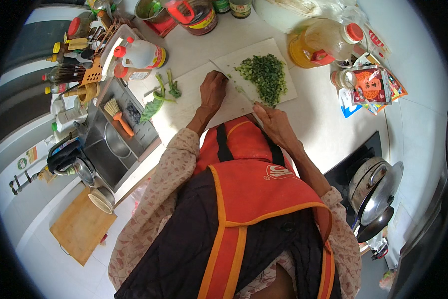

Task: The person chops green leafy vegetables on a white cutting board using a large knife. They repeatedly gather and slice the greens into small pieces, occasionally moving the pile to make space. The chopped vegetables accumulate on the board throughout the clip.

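Note:
My right hand grips the handle of a kitchen knife, whose thin blade runs up and to the left over a white cutting board. Near the blade's far end, my left hand rests with its fingers curled down; whether it holds anything beneath them cannot be seen. A heap of finely chopped green vegetable lies on the board to the right of the blade. Small green bits lie along the blade. Leafy green trimmings and short stalks lie at the board's left end.
A metal sink is at the left, with an orange-handled brush beside it. Behind stand a white jug and a red-lidded jar. A large oil jug and seasoning packets stand right; stacked pans sit lower right.

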Available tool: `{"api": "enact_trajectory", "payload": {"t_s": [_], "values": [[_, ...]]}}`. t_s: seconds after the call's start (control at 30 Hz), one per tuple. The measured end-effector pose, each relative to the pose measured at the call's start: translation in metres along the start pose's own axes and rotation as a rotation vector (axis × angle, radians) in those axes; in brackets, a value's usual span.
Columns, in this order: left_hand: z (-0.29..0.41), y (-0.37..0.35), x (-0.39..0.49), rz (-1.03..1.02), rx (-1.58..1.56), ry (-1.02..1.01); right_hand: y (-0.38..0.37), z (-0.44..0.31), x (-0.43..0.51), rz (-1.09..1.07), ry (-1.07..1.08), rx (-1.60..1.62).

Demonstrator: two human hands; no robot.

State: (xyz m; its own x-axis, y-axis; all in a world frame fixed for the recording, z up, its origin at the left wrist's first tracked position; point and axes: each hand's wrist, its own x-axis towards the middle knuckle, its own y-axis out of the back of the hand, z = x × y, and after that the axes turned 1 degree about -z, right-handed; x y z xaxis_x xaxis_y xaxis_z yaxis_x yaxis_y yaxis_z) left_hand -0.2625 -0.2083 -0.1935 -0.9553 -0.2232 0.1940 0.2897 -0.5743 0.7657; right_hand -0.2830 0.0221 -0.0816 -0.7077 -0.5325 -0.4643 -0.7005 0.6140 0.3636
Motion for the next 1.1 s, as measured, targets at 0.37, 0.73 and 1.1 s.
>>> {"api": "enact_trajectory", "payload": {"t_s": [0.37,0.73,1.1], "values": [[0.001,-0.004,0.004,-0.023,0.055,0.027,-0.03,0.004,0.036,0.078,-0.007,-0.119],[-0.002,-0.007,-0.002,0.111,0.048,-0.068,0.005,-0.01,0.012,-0.047,-0.001,-0.102],[-0.001,0.0,-0.003,0.025,0.01,-0.049,-0.016,-0.002,0.042,0.106,0.015,0.066]]}}
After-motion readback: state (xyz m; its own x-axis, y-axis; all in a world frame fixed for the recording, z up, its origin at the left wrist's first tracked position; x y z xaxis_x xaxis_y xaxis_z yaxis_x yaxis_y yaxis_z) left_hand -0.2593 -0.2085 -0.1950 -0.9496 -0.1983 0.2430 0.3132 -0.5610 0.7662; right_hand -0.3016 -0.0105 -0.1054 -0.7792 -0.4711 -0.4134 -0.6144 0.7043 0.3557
